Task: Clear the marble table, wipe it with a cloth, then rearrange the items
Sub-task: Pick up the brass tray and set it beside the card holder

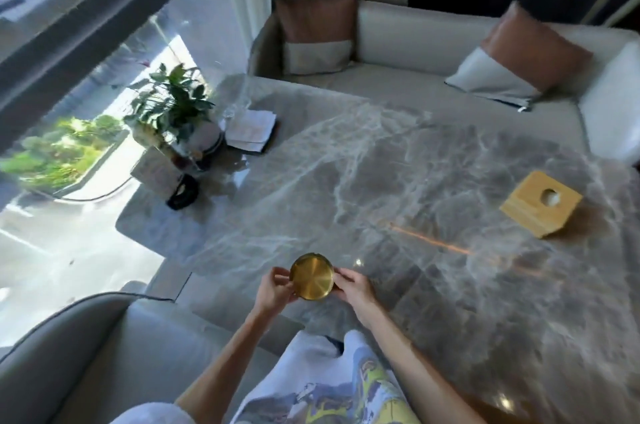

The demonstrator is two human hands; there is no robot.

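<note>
Marble table (398,181): fills mid-frame, mostly bare; judging by that, either clearing or rearranging is in hand.
Far-corner cluster: potted plant (169,101) and papers (251,129), upper left, grouped off the open surface.
Wooden box (540,203): right edge, alone.
Brass dish (312,281): lower centre, clamped between left hand (273,292) and right hand (353,288) for steady carrying.
Writing: none readable.

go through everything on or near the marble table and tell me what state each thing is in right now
Gold dish: held by both hands, face up.
Left hand: grip on the dish's rim.
Right hand: grip on the opposite rim.
Wooden box: resting on the table, untouched.
Potted plant: upright at the far corner.
</note>
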